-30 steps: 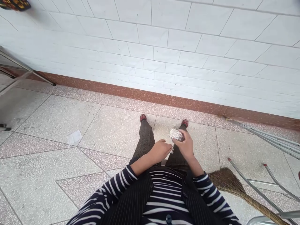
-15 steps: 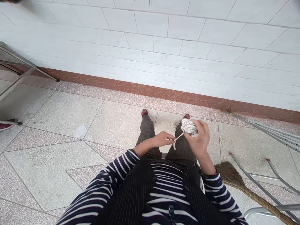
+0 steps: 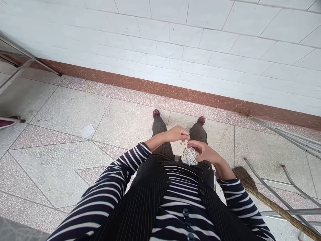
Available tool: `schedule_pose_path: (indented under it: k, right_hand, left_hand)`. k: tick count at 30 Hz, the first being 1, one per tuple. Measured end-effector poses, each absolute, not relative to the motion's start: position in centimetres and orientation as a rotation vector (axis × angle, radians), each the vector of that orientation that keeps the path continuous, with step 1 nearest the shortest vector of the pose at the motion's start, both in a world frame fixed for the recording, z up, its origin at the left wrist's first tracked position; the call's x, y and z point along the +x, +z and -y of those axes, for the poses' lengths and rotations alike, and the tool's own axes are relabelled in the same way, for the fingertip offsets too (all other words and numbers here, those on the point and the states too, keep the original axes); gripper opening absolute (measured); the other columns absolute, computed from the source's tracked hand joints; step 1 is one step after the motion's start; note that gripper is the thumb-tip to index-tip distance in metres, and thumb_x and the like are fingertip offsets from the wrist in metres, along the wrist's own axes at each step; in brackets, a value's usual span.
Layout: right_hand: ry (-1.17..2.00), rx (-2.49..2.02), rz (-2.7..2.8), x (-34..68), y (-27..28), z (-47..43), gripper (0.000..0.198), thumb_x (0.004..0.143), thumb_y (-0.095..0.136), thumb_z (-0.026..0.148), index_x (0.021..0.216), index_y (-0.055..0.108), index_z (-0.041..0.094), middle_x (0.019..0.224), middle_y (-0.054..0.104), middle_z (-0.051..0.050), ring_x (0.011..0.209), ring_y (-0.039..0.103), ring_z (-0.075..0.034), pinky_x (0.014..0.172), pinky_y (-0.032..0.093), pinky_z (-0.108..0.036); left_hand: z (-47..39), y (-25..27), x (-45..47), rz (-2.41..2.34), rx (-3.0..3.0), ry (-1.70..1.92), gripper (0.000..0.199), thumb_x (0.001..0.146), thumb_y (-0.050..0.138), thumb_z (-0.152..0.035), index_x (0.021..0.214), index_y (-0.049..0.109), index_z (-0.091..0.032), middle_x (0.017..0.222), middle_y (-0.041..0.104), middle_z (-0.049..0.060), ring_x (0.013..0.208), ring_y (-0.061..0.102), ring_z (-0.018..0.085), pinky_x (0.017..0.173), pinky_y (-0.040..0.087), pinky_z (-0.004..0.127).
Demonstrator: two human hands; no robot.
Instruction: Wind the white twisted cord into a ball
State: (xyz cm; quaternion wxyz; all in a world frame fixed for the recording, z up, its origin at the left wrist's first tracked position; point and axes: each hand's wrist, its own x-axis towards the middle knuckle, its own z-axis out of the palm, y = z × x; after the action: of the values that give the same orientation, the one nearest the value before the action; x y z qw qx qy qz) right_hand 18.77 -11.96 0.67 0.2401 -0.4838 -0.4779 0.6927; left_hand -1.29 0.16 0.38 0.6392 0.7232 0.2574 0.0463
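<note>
Head camera looks from above the striped shirt (image 3: 179, 197) | faces forward, steeply down | shirt near below, tiled wall (image 3: 173, 52) beyond it

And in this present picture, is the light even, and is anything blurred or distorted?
Head view: light soft and fairly even, though the floor is dimmer at the left edge; head view: tile lines on the wall fade leftward, a bottom-left grey patch is too hazy to identify, near sleeves look stretched; head view: string bundle readable, strands by the left hand hard to follow.
</note>
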Motion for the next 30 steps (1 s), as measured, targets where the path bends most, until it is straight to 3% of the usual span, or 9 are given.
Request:
schedule_pose_path:
  k: [3, 8, 11, 14, 18, 22, 26, 30]
  right_hand:
    - [2.076, -1.058, 0.935, 18.4, 1.3, 12.5, 0.084, 0.052, 0.082, 0.010, 0.130, 0.053, 0.028, 0.111, 0.069, -0.003, 0.096, 0.066, -0.021, 0.082, 0.049, -0.032]
    - [2.013, -1.056, 0.759, 18.2, 1.4, 12.7, 0.070, 0.056, 0.083, 0.012, 0.118, 0.055, 0.026, 0.100, 0.071, -0.001, 0.077, 0.065, -0.016, 0.069, 0.050, -0.026]
    - [1.960, -1.138, 0.712, 18.4, 1.3, 12.6, 0.063, 0.053, 0.083, 0.014, 0.109, 0.057, 0.025, 0.093, 0.070, 0.001, 0.065, 0.059, -0.012, 0.057, 0.045, -0.021]
    - [1.923, -1.159, 0.682, 18.3, 1.5, 12.6, 0.057, 0.051, 0.084, 0.013, 0.101, 0.059, 0.024, 0.086, 0.066, 0.004, 0.061, 0.055, -0.010, 0.053, 0.042, -0.019]
    - [1.850, -1.102, 0.653, 18.0, 2.1, 12.8, 0.060, 0.052, 0.085, 0.015, 0.106, 0.060, 0.026, 0.086, 0.066, 0.004, 0.064, 0.056, -0.010, 0.057, 0.045, -0.020]
    - [1.831, -1.066, 0.627, 17.9, 2.3, 13.2, 0.083, 0.050, 0.087, 0.017, 0.126, 0.056, 0.031, 0.096, 0.071, 0.000, 0.078, 0.065, -0.017, 0.068, 0.051, -0.027]
    - [1.790, -1.078, 0.618, 18.0, 1.9, 13.4, 0.066, 0.047, 0.087, 0.028, 0.110, 0.067, 0.026, 0.098, 0.073, -0.005, 0.093, 0.068, -0.025, 0.081, 0.054, -0.036]
    - [1.741, -1.121, 0.577, 18.1, 2.2, 13.2, 0.056, 0.044, 0.085, 0.032, 0.097, 0.069, 0.026, 0.096, 0.074, -0.007, 0.097, 0.067, -0.031, 0.084, 0.054, -0.043]
  left_hand:
    - [0.1, -0.5, -1.6, -0.639, 1.440, 0.198, 0.031, 0.088, 0.065, -0.039, 0.079, 0.074, -0.011, 0.068, 0.067, 0.001, 0.064, 0.058, 0.011, 0.064, 0.043, 0.020]
    - [1.3, -1.2, -3.3, -0.507, 1.359, 0.153, 0.037, 0.090, 0.064, -0.048, 0.094, 0.077, -0.013, 0.084, 0.072, 0.005, 0.087, 0.065, 0.017, 0.085, 0.046, 0.026]
    - [2.1, -0.7, -4.1, -0.500, 1.425, 0.154, 0.032, 0.084, 0.070, -0.042, 0.101, 0.076, -0.015, 0.092, 0.073, 0.003, 0.090, 0.064, 0.016, 0.083, 0.044, 0.023]
    - [2.3, 0.0, -4.0, -0.596, 1.552, 0.239, 0.027, 0.083, 0.070, -0.039, 0.091, 0.076, -0.014, 0.083, 0.070, 0.001, 0.079, 0.060, 0.013, 0.071, 0.041, 0.020]
    - [1.6, -0.2, -3.8, -0.730, 1.629, 0.261, 0.037, 0.089, 0.058, -0.041, 0.070, 0.070, -0.012, 0.062, 0.060, -0.001, 0.057, 0.045, 0.008, 0.056, 0.031, 0.021]
    - [1.2, -1.6, -4.1, -0.887, 1.583, 0.295, 0.035, 0.087, 0.053, -0.036, 0.068, 0.068, -0.012, 0.063, 0.062, 0.001, 0.057, 0.045, 0.009, 0.056, 0.032, 0.021]
    - [1.7, -2.6, -4.1, -0.927, 1.618, 0.284, 0.032, 0.085, 0.050, -0.034, 0.071, 0.069, -0.013, 0.066, 0.064, 0.001, 0.061, 0.049, 0.011, 0.059, 0.035, 0.021]
    - [1.1, -3.5, -4.2, -1.016, 1.711, 0.308, 0.028, 0.083, 0.048, -0.029, 0.073, 0.070, -0.014, 0.068, 0.065, 0.000, 0.066, 0.054, 0.012, 0.065, 0.039, 0.022]
